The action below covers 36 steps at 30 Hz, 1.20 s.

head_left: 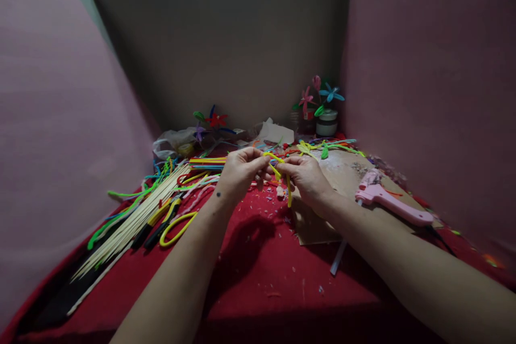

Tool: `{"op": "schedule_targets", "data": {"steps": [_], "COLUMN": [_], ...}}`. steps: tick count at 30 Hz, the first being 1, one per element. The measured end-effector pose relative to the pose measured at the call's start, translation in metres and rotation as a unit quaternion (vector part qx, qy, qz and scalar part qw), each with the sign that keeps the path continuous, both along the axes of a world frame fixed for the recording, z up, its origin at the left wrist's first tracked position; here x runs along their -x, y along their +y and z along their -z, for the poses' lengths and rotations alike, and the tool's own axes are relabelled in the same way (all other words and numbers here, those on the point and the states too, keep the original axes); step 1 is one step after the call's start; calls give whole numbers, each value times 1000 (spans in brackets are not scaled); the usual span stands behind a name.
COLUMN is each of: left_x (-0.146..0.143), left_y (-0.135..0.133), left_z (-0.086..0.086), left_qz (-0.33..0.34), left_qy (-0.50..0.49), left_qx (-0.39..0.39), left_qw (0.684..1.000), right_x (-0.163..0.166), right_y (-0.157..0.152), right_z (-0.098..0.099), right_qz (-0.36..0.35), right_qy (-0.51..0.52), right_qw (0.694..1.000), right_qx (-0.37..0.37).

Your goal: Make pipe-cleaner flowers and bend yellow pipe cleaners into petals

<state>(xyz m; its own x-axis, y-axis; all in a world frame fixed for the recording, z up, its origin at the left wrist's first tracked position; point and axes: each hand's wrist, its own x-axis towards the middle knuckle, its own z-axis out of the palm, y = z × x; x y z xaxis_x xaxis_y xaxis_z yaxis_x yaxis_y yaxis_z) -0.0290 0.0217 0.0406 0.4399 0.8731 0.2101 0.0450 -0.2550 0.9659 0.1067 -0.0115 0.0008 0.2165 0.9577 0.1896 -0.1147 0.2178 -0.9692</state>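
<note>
My left hand [239, 171] and my right hand [307, 176] meet over the middle of the red cloth [258, 269], both pinched on a bent yellow pipe cleaner [278, 172]. Its loop sits between my fingertips and one end hangs down below my right thumb. Both hands are closed around it.
A bundle of wooden skewers [133, 220] and yellow-handled scissors [169, 226] lie at the left with loose pipe cleaners [205, 162]. A pink glue gun [389, 201] rests on cardboard [342, 183] at the right. Finished pipe-cleaner flowers [318, 98] stand at the back, against pink and grey walls.
</note>
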Motion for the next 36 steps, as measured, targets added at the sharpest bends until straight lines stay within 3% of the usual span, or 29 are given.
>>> {"op": "schedule_targets", "data": {"steps": [6,11,18,26,29,33,36], "left_x": [-7,-6,-5,-9,-12,-10,-6], "left_y": [-5,-3,-4,-5,-6,-7,-3], "left_z": [6,13,14,20,19,11,5], "left_qz": [-53,-78,-99,-48,-30,17,35], "left_qy": [42,106,173,256,252,184,199], "left_qx": [-110,-214,-297,-337,-288,-97,-54], "left_qw": [992,968,934,905,924,978,978], "right_x": [1,0,-4,-6,-6,-4,-2], "right_y": [1,3,4,5,5,2,0], "right_z": [1,4,4,2,3,1,-1], "right_qz": [11,15,43,30,22,4,-5], "right_qy": [1,-1,-31,-7,-3,16,36], "right_qw": [1000,1000,999,999,1000,1000,999], "right_qx": [-5,-2,-7,-7,-9,-10,-2]}}
